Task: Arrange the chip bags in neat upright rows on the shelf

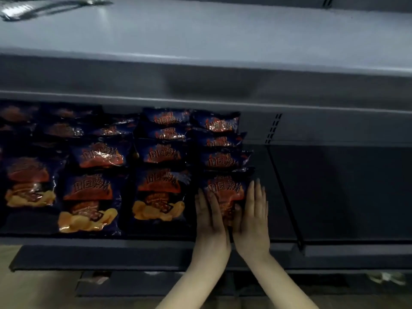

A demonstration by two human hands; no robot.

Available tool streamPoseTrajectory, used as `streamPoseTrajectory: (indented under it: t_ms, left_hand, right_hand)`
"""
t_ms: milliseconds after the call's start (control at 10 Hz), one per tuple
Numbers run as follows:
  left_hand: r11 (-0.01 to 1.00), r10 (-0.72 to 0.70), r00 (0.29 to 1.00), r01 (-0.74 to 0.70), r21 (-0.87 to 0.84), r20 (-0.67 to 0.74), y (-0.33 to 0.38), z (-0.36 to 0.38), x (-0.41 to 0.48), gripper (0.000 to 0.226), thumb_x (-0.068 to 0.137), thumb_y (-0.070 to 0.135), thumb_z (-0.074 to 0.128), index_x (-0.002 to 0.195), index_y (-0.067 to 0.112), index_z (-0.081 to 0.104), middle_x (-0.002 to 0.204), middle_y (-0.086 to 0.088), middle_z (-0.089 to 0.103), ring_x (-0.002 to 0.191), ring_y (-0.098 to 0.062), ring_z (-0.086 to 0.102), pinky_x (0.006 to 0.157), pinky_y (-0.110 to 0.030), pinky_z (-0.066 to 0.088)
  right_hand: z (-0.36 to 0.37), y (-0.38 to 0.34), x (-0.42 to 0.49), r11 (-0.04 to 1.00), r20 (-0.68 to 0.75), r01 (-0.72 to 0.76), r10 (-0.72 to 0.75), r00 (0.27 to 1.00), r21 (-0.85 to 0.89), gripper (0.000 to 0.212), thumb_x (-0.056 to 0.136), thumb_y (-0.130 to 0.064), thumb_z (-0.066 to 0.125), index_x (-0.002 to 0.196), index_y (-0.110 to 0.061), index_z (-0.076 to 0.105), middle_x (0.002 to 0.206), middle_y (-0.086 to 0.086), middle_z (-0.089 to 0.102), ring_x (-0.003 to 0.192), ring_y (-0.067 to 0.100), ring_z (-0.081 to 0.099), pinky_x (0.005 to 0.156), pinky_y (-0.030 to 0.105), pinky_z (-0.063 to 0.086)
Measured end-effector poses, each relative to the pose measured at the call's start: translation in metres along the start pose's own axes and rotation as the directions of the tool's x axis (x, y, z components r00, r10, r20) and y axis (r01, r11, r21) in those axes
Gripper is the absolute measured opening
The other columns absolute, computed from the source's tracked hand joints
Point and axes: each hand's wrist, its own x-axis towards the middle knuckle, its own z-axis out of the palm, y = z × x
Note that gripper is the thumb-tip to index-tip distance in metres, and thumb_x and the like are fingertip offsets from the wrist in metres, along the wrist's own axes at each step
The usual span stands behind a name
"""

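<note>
Chip bag [225,192], upright, sits between your left hand [210,218] and right hand [254,216] — both flat-fingered, pressing its sides.

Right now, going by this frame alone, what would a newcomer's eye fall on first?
The left hand and right hand, fingers straight, press against the two sides of the front chip bag in the rightmost row, low in the centre. To their left, rows of dark blue chip bags with orange lettering line the shelf.
</note>
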Motion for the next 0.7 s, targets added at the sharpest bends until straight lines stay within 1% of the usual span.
streamPoseTrajectory:
  t_ms: [100, 200, 300, 400, 500, 600, 700]
  left_hand:
    - [0.996, -0.021, 0.999, 0.017, 0.091, 0.048, -0.008, 0.007, 0.0, 0.053, 0.099, 0.01, 0.022, 0.141, -0.016, 0.003, 0.144, -0.045, -0.001, 0.133, -0.059, 0.006, 0.109, -0.055, 0.025]
    - [0.999, -0.015, 0.999, 0.013, -0.035, -0.045, -0.006, 0.01, 0.0, 0.07, 0.095, 0.01, 0.049, 0.143, -0.008, 0.002, 0.148, -0.034, 0.001, 0.137, -0.049, 0.013, 0.106, -0.055, 0.031]
    - [0.997, 0.053, 0.996, -0.056, -0.044, -0.075, -0.006, 0.015, 0.0, 0.084, 0.088, 0.011, 0.062, 0.144, -0.003, 0.0, 0.15, -0.026, 0.0, 0.138, -0.043, 0.011, 0.107, -0.055, 0.031]
    - [0.995, 0.039, 0.999, -0.037, -0.096, 0.017, -0.006, 0.015, 0.004, 0.078, 0.097, 0.018, 0.049, 0.145, 0.008, -0.011, 0.15, -0.014, -0.016, 0.141, -0.031, -0.01, 0.116, -0.048, 0.016]
    - [0.992, 0.026, 0.998, -0.018, -0.127, 0.06, 0.001, -0.001, 0.0, 0.071, 0.099, 0.024, 0.042, 0.143, 0.01, -0.012, 0.15, -0.005, -0.021, 0.14, -0.02, -0.016, 0.118, -0.042, 0.01]
    - [0.979, 0.203, 0.973, -0.204, 0.003, -0.108, 0.003, -0.024, -0.011, 0.07, 0.093, 0.021, 0.048, 0.147, 0.003, 0.008, 0.153, -0.012, -0.002, 0.143, -0.025, 0.003, 0.115, -0.045, 0.013]
    - [0.988, 0.148, 0.968, -0.133, 0.082, -0.204, -0.013, -0.052, -0.027, 0.062, 0.092, 0.026, 0.039, 0.147, 0.01, 0.014, 0.155, -0.005, 0.005, 0.143, -0.017, 0.004, 0.113, -0.043, 0.002]
  right_hand:
    - [0.011, -0.002, -0.001, 0.983, -0.032, 0.041, -0.048, 0.998, -0.179, 0.052, 0.1, -0.043, 0.009, 0.15, -0.033, -0.001, 0.158, -0.001, -0.007, 0.146, 0.026, -0.001, 0.114, 0.056, 0.011]
    - [0.016, 0.005, -0.006, 0.979, -0.039, 0.051, -0.06, 0.997, -0.198, 0.051, 0.1, -0.045, 0.009, 0.15, -0.034, 0.006, 0.158, -0.003, -0.003, 0.146, 0.025, 0.003, 0.114, 0.056, 0.014]
    - [0.019, 0.011, -0.008, 0.976, -0.06, 0.044, -0.058, 0.996, -0.215, 0.05, 0.1, -0.044, 0.013, 0.15, -0.036, 0.008, 0.159, -0.004, -0.003, 0.146, 0.023, 0.003, 0.114, 0.053, 0.013]
    - [0.018, 0.013, -0.005, 0.975, -0.031, 0.028, -0.036, 0.999, -0.222, 0.051, 0.1, -0.044, 0.015, 0.149, -0.038, 0.006, 0.158, -0.005, -0.004, 0.146, 0.023, 0.001, 0.115, 0.053, 0.012]
    - [0.009, 0.006, -0.011, 0.992, -0.012, 0.013, -0.015, 1.0, -0.129, 0.055, 0.096, -0.041, 0.024, 0.147, -0.04, 0.002, 0.158, -0.004, -0.005, 0.146, 0.023, -0.002, 0.115, 0.057, 0.008]
    - [-0.013, 0.0, -0.021, 0.996, -0.099, 0.022, -0.014, 0.995, 0.085, 0.059, 0.092, -0.025, 0.032, 0.148, -0.028, 0.011, 0.157, 0.001, 0.002, 0.146, 0.024, 0.002, 0.114, 0.06, 0.003]
    - [-0.036, -0.008, -0.057, 0.982, -0.238, 0.159, -0.131, 0.962, 0.104, 0.057, 0.093, -0.019, 0.035, 0.147, -0.021, 0.017, 0.154, 0.01, 0.012, 0.145, 0.026, 0.009, 0.117, 0.051, 0.001]
